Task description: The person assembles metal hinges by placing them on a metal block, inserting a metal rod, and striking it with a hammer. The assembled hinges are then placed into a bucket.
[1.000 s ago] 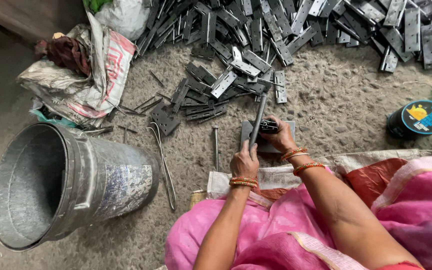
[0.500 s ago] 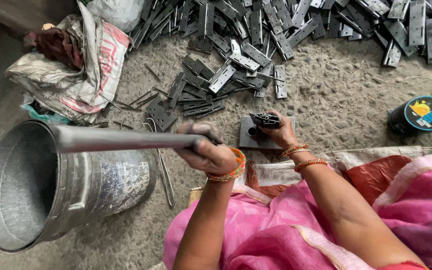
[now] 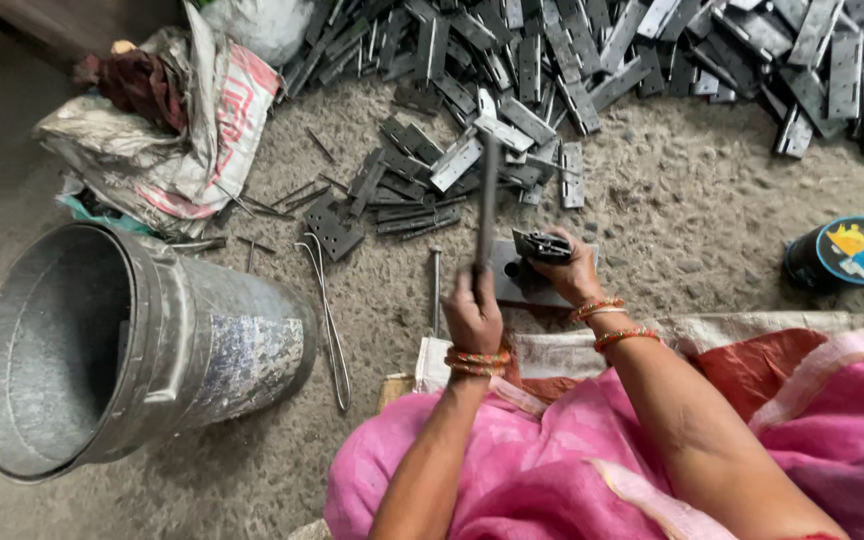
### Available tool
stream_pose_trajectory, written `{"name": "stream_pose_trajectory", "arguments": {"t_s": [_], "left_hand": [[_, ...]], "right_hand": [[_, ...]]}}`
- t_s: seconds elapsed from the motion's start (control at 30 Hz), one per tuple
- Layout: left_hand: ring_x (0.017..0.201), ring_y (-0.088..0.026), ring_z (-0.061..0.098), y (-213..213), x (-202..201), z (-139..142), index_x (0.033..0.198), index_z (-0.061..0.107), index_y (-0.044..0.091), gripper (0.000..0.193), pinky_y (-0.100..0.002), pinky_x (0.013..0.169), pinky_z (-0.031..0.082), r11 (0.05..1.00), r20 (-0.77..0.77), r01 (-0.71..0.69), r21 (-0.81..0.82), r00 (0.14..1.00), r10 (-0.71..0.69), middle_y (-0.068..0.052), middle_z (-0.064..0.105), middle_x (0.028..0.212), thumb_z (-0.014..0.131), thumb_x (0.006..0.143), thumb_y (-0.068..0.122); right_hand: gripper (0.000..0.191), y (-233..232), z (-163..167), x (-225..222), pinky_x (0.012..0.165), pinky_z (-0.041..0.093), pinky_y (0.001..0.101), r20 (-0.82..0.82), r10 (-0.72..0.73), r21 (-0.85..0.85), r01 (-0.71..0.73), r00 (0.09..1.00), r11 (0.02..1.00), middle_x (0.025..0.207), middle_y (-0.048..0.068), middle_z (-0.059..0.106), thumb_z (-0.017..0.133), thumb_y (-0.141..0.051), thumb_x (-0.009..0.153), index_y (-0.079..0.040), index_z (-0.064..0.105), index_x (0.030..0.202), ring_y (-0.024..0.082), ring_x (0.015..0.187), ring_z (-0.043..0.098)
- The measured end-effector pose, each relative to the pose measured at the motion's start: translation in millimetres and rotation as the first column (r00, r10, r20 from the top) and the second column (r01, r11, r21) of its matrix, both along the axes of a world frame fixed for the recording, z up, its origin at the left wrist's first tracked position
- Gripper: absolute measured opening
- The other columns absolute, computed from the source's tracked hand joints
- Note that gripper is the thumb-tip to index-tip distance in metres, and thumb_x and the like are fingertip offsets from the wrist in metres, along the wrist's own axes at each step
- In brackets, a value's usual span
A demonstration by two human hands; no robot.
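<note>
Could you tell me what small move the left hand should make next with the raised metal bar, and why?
Probably bring the metal bar down onto the hinge. The left hand holds the bar raised above it, while the right hand steadies the hinge on the flat metal block, apparently ready for a strike.

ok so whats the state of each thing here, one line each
left hand: closed around a metal bar
metal bar: raised, pointing away from the person
right hand: fingers pinching a hinge
hinge: folded, held over the flat metal block
flat metal block: lying on the ground
metal bucket: tipped on its side
round tin: lid on
</note>
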State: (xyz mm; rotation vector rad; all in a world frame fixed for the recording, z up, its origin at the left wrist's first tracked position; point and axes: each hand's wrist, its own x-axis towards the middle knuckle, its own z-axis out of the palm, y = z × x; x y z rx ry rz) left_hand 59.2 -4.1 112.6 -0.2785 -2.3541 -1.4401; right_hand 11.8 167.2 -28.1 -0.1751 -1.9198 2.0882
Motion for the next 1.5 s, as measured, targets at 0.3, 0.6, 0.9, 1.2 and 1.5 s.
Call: {"name": "stream_pose_trajectory", "arguments": {"t_s": [0.3, 0.6, 0.9, 1.2, 1.5], "left_hand": [[0.054, -0.007, 0.049, 18.3, -25.3, 30.6, 0.114, 0.061, 0.004, 0.029, -0.024, 0.049, 0.037, 0.926, -0.449, 0.067, 0.371, 0.886, 0.116, -0.003, 0.061, 0.078, 0.051, 0.111, 0.032], [0.064, -0.038, 0.068, -0.6, 8.2, -80.6, 0.109, 0.07, 0.014, 0.032, -0.047, 0.052, 0.048, 0.928, 0.256, 0.106, -0.356, 0.967, -0.012, -0.019, 0.069, 0.068, 0.057, 0.107, 0.043], [0.052, -0.003, 0.045, 12.7, -15.5, 62.7, 0.114, 0.063, 0.009, 0.029, -0.023, 0.045, 0.033, 0.861, -0.256, 0.164, 0.481, 0.966, -0.041, 0.007, 0.055, 0.069, 0.052, 0.108, 0.035], [0.063, -0.039, 0.068, 5.5, -9.3, -46.2, 0.111, 0.072, 0.013, 0.031, -0.049, 0.054, 0.05, 0.884, 0.385, 0.168, -0.436, 0.923, 0.015, -0.02, 0.07, 0.07, 0.06, 0.101, 0.039], [0.054, -0.026, 0.059, -4.9, -10.0, -14.1, 0.098, 0.072, 0.004, 0.035, -0.04, 0.052, 0.04, 0.992, 0.06, 0.003, -0.127, 0.998, 0.005, -0.016, 0.061, 0.065, 0.06, 0.107, 0.035]], "right_hand": [[0.038, -0.6, -0.3, 4.8, 0.084, 0.055, 0.024, 0.023, 0.024, 0.023, -0.025, 0.999, 0.999, 0.101, -0.005, 0.073, 0.084, 0.006, 0.077, -0.008, 0.071, 0.111, 0.004, 0.093, 0.062], [0.04, -0.5, 1.0, 0.0, 0.081, 0.057, 0.0234, 0.083, -0.008, -0.087, 0.015, 0.997, 0.996, 0.099, -0.006, 0.072, 0.084, 0.003, 0.077, -0.008, 0.069, 0.112, 0.004, 0.09, 0.063], [0.035, -5.3, -0.7, 4.4, 0.084, 0.054, 0.023, 0.047, 0.007, -0.04, -0.005, 0.999, 0.999, 0.101, -0.005, 0.071, 0.083, 0.005, 0.081, -0.008, 0.07, 0.111, 0.004, 0.093, 0.061], [0.038, -4.7, -2.2, 5.7, 0.084, 0.055, 0.0229, 0.051, -0.008, 0.016, 0.007, 0.999, 1.0, 0.1, -0.005, 0.072, 0.083, 0.005, 0.078, -0.008, 0.07, 0.11, 0.004, 0.093, 0.062], [0.036, -6.8, 4.6, 2.3, 0.084, 0.053, 0.0227, 0.027, -0.033, 0.016, 0.033, 0.999, 0.999, 0.099, -0.006, 0.071, 0.084, 0.005, 0.077, -0.008, 0.07, 0.109, 0.004, 0.093, 0.061]]}}
